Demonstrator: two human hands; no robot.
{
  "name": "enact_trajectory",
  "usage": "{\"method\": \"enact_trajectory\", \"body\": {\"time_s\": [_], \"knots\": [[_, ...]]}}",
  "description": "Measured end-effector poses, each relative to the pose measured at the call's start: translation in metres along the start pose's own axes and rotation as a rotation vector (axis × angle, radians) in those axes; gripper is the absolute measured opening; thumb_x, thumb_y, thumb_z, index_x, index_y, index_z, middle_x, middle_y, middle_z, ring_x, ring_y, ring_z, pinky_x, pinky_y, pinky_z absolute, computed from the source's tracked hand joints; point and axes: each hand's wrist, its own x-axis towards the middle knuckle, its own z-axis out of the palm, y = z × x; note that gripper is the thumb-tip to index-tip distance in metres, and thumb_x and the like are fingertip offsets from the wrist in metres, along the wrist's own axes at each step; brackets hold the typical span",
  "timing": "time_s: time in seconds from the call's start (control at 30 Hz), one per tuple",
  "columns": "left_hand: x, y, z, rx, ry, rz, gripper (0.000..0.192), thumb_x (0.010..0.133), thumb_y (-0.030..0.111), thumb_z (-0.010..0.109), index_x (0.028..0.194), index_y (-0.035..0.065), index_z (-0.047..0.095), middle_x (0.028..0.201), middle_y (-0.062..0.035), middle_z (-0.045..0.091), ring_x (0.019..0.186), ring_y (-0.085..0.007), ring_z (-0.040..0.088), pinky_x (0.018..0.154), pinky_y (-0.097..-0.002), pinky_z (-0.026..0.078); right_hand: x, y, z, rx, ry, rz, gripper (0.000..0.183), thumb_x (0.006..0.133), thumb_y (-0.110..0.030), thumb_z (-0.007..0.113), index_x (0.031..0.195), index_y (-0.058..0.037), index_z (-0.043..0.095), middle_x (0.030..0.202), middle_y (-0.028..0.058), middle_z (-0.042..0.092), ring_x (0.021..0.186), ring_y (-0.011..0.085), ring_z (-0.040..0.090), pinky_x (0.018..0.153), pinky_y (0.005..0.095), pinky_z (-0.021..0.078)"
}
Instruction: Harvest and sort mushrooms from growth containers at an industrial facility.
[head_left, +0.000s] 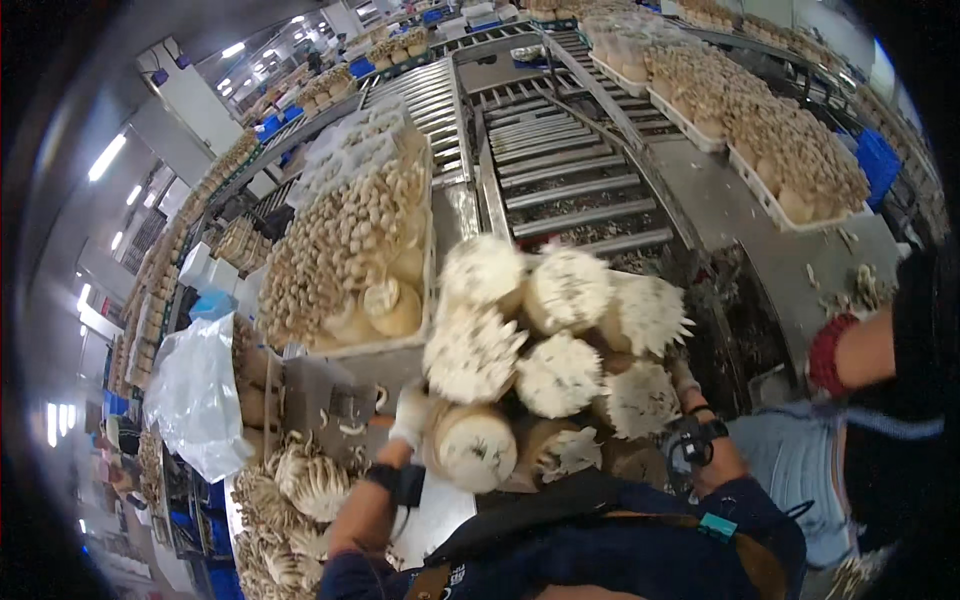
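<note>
Several mushroom blocks (559, 375), round and tan with frayed white cut faces turned up, are bunched together in front of my body. My left hand (411, 415), in a pale glove, presses against the left side of the bunch. At its right side is my right hand (681, 379), partly hidden behind the blocks; a dark strap is round that wrist. Whether a crate or tray lies under the bunch cannot be told. To the left, loose clusters of pale mushrooms (311, 480) lie in a heap beside my left forearm.
A white crate (390, 345) of brown-capped mushrooms stands ahead left, partly under clear plastic. Metal roller conveyors (570, 180) run ahead. More filled white crates (757, 176) line the right. A clear plastic sheet (199, 397) hangs at left. Another person's forearm (862, 352) is at the right.
</note>
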Motion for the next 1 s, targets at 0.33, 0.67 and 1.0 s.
{"method": "enact_trajectory", "body": {"time_s": [0.33, 0.67, 1.0], "knots": [[0.311, 0.221, -0.073, -0.067, 0.109, 0.105, 0.057, 0.085, 0.040, 0.054, 0.118, -0.0067, 0.048, 0.112, -0.0255, 0.056, 0.101, -0.0309, 0.057, 0.090, -0.0359, 0.043, 0.070, -0.158, -0.063, 1.094, 0.114, 0.037, 0.046, 0.089, -0.030, 0.049, 0.128, -0.0062, 0.044, 0.103, 0.0092, 0.060, 0.076, 0.0209, 0.055, 0.075, 0.0347, 0.0436], [0.096, 0.041, 0.008, 0.062, -0.452, -0.230, 0.045, 0.085, 0.035, 0.055, 0.120, 0.0069, 0.050, 0.113, -0.0197, 0.057, 0.105, -0.0345, 0.055, 0.087, -0.0380, 0.044, 0.205, -0.370, 0.010, 1.086, -0.110, -0.029, 0.058, 0.091, -0.042, 0.040, 0.139, -0.0142, 0.025, 0.140, 0.0144, 0.030, 0.122, 0.0349, 0.037, 0.098, 0.0426, 0.0350], [-0.124, -0.069, 0.026, -0.843, 0.332, -1.093, 0.037, 0.091, 0.026, 0.048, 0.117, -0.0001, 0.050, 0.099, -0.0158, 0.060, 0.091, -0.0262, 0.058, 0.083, -0.0371, 0.047, 0.166, -0.261, 0.164, -0.804, -0.049, -0.593, 0.049, 0.095, -0.035, 0.029, 0.129, -0.0002, 0.037, 0.130, 0.0189, 0.042, 0.118, 0.0322, 0.040, 0.101, 0.0405, 0.0277]]}}
